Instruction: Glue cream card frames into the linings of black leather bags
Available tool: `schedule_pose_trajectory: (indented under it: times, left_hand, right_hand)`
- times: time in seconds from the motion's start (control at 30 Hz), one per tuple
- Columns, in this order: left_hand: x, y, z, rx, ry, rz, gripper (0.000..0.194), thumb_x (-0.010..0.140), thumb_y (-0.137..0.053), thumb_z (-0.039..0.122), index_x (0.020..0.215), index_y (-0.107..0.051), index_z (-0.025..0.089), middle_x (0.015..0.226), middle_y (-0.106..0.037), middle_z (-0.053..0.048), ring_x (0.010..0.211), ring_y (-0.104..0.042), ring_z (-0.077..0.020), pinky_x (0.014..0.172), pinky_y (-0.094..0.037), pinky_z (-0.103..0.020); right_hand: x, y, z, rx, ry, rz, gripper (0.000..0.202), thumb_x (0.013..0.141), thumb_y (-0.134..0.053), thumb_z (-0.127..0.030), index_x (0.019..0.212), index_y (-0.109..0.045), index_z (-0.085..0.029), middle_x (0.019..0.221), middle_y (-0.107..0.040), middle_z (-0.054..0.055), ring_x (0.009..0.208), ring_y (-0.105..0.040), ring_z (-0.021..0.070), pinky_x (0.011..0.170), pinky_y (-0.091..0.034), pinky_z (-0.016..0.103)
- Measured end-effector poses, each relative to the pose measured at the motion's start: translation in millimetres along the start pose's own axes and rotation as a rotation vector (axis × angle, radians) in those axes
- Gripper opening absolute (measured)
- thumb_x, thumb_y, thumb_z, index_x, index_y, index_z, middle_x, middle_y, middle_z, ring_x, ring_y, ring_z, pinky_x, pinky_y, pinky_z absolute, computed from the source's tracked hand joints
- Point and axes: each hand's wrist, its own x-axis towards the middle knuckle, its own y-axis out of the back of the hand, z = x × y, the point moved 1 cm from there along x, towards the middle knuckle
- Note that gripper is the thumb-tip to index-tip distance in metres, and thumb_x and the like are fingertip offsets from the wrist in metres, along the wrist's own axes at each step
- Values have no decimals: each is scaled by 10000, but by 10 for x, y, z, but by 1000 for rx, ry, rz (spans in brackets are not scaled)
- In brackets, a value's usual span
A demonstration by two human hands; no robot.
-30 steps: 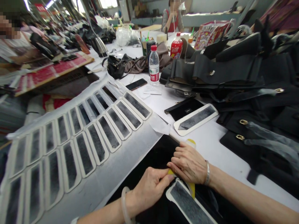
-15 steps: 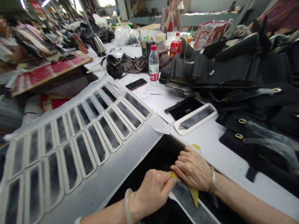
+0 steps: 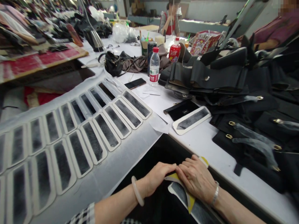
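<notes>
A yellow-and-white curled piece (image 3: 191, 203) arches over a long dark panel with a white border (image 3: 178, 189), low in front of me. Its kind is not clear. My right hand (image 3: 197, 179) is closed over the curled piece, with a yellow end showing beyond the knuckles. My left hand (image 3: 157, 177) meets it at the piece's left edge, fingers drawn together there; their tips are partly hidden. Black material lies under both hands. A similar white-bordered panel (image 3: 191, 120) rests on the white table to the right, beside a black pouch (image 3: 181, 109).
Rows of white-bordered dark panels (image 3: 80, 153) cover a grey sheet (image 3: 109, 166) at left. Black bag parts with gold rings (image 3: 243, 137) pile up on the right. A water bottle (image 3: 154, 67) and a phone (image 3: 135, 83) stand or lie farther back. Other people sit beyond.
My left hand has loosened from a tight fist-like pinch, its fingers now straighter and nearer the right hand. The yellow-and-white piece shows more of its curve. The view has shifted slightly.
</notes>
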Motion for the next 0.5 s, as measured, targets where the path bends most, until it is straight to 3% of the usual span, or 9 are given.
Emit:
schedule_pose_trajectory:
  times: [0.2, 0.37, 0.5]
  left_hand:
    - [40, 82, -41, -151, 28, -154, 252, 779, -609, 272, 894, -772, 118, 861, -722, -66, 867, -618, -225, 921, -427, -365]
    - [53, 86, 23, -66, 89, -134, 288, 694, -618, 221, 895, -793, 112, 783, -716, -44, 739, -579, -176, 778, -418, -304]
    - [72, 59, 87, -10, 127, -101, 340, 644, -640, 233, 922, -802, 124, 828, -742, -49, 743, -581, -179, 766, -420, -302]
  right_hand:
    - [-78, 13, -28, 8, -81, -34, 460, 1052, -288, -300, 723, -594, -204, 662, -580, 36, 658, -464, 200, 719, -211, 394]
    - [-79, -7, -59, 42, -143, -85, 485, 1051, -259, -350, 730, -593, -207, 689, -587, 45, 697, -475, 216, 743, -225, 409]
    - [-162, 60, 58, 134, -236, -167, 560, 1049, -209, -441, 689, -571, -212, 671, -591, 27, 675, -511, 203, 736, -271, 401]
